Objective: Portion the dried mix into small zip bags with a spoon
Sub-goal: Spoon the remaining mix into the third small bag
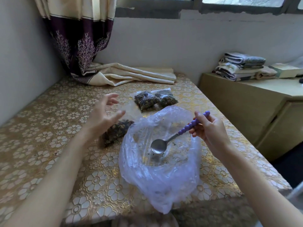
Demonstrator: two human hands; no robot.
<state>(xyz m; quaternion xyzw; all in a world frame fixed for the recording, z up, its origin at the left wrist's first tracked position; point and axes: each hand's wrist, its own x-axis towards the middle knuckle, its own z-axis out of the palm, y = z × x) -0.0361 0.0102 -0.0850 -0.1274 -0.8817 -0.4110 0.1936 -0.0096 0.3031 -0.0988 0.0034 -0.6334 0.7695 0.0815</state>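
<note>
Dried mix: a dark brown and yellowish blend is showing through three small zip bags; only scattered crumbs are lying in the large plastic bag [159,163].
Large plastic bag: thin, translucent, faintly purple, it is sitting open-mouthed near the front middle of the table [41,145], its rim slumping outward.
Nearest zip bag [117,131]: filled, it is lying on the table just left of the large bag, partly hidden behind the left hand.
Far zip bags: two filled bags, one [146,99] beside the other [167,98], are lying touching each other behind the large bag.
Spoon [170,138]: metal bowl with a purple beaded handle; the bowl is hanging empty inside the large bag's mouth, angling down to the left.
Right hand [209,128]: fingers and thumb are curling round the spoon's handle near its upper end.
Left hand [105,115]: fingers are spreading wide and relaxed, holding nothing, hovering above the nearest zip bag; contact with it cannot be told.
Table covering: a gold floral patterned cloth is lying under everything.
Surroundings: a curtain [78,38] is hanging at the back corner, its cream hem trailing on the table; folded towels [242,66] are stacked on a cabinet [246,104] to the right.
</note>
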